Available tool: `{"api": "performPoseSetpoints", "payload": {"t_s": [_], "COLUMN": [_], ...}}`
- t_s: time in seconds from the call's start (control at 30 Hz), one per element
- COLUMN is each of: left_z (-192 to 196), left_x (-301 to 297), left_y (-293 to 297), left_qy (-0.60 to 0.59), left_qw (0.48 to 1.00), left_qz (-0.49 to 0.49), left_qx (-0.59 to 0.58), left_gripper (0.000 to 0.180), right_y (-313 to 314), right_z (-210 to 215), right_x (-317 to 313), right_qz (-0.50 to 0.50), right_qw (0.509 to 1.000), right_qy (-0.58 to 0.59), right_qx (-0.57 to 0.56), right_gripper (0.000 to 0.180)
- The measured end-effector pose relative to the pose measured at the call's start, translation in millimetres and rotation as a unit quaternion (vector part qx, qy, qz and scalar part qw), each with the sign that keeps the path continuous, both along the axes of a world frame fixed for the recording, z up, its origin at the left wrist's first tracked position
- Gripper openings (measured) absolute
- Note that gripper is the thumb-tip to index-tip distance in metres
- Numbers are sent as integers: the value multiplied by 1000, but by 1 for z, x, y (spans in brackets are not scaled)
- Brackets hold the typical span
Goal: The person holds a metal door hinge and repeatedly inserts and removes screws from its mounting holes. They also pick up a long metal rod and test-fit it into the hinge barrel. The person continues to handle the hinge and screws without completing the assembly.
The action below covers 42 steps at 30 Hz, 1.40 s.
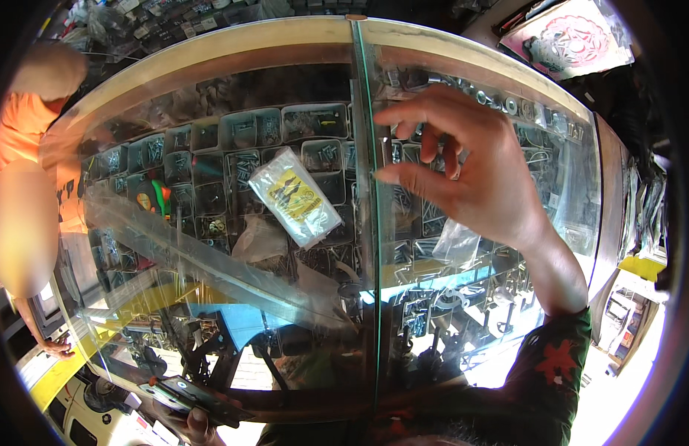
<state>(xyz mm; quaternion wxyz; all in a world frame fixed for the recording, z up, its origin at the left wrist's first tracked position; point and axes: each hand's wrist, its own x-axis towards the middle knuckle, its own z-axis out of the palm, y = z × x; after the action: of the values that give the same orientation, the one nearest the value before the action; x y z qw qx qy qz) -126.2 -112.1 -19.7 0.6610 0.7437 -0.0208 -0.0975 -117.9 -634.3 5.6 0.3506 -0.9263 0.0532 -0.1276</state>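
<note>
Lower left: left hand (199,425) is gripping a dark, flat, phone-like rectangular slab (190,397), thumb pressing its edge. Right of centre: right hand (474,160) is curving over the clear glass countertop (315,83), thumb and forefinger standing apart, holding nothing. White rectangular yellow-labelled packet (295,198) is lying near centre.

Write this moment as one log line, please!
left hand: holds phone | right hand: empty, over counter | packet: on counter, left of right hand

Print on the yellow label (298,198) of the white packet (309,233) is unreadable
</note>
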Motion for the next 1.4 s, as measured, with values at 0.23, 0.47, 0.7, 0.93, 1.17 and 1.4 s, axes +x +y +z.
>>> {"api": "performPoseSetpoints", "payload": {"t_s": [0.23,0.47,0.7,0.93,1.17,1.4], "left_z": [0,6,8,-1,-7,-6], "left_x": [11,17,17,18,16,11], "left_y": [-16,-24,-30,-19,11,47], "left_qy": [-8,-17,-13,0,25,47], "left_qw": [999,998,996,994,993,987], "left_qz": [-34,-63,-81,-101,-118,-152], "left_qx": [-9,-18,-32,-29,2,30], "left_gripper": [86,82,78,74,69,65], "right_y": [-8,-30,-24,-24,-29,-28], "right_z": [-2,-9,-10,-15,-20,-25], "right_x": [9,40,42,41,46,47], "right_qz": [-15,-12,-5,-19,-25,-26], "right_qw": [1000,997,996,997,996,994], "right_qy": [16,-27,-32,-33,-53,-82], "right_qx": [-13,-66,-82,-60,-65,-61], "right_gripper": [38,36,35,23,13,10]}}
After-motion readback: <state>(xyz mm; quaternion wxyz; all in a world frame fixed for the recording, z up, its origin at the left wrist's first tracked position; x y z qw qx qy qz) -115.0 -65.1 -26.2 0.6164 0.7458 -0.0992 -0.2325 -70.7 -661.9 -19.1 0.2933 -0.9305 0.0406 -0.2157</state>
